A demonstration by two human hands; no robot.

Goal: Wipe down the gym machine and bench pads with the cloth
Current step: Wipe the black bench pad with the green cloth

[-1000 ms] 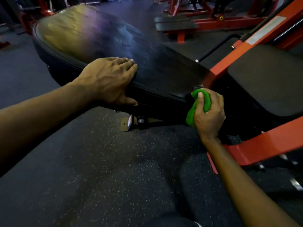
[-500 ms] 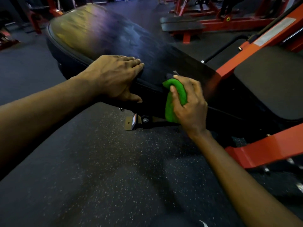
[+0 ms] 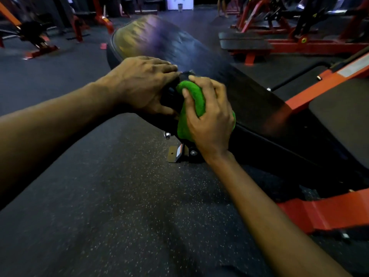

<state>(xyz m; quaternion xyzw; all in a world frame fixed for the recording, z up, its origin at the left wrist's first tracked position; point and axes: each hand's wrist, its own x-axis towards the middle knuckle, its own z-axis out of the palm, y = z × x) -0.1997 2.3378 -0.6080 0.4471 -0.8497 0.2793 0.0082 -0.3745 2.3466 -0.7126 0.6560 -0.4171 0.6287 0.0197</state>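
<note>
A long black bench pad (image 3: 199, 54) slopes from upper centre down to the right, its top glossy. My left hand (image 3: 143, 84) lies palm-down over the pad's near edge, fingers together, thumb under the rim. My right hand (image 3: 209, 114) grips a bunched green cloth (image 3: 194, 98) and presses it against the pad's side edge, right beside my left hand's fingertips. A second black pad (image 3: 343, 116) sits at the right within the orange-red machine frame (image 3: 323, 212).
Dark speckled rubber floor (image 3: 119, 206) fills the foreground. The bench's small metal foot bracket (image 3: 175, 153) stands on the floor under the pad. More red gym machines (image 3: 279, 37) and a flat bench (image 3: 243, 43) stand behind, with other red frames (image 3: 40, 41) at the far left.
My right hand has slid the green cloth leftward and up along the pad's side edge, from near the orange frame to beside my left hand. My left hand stays on the pad.
</note>
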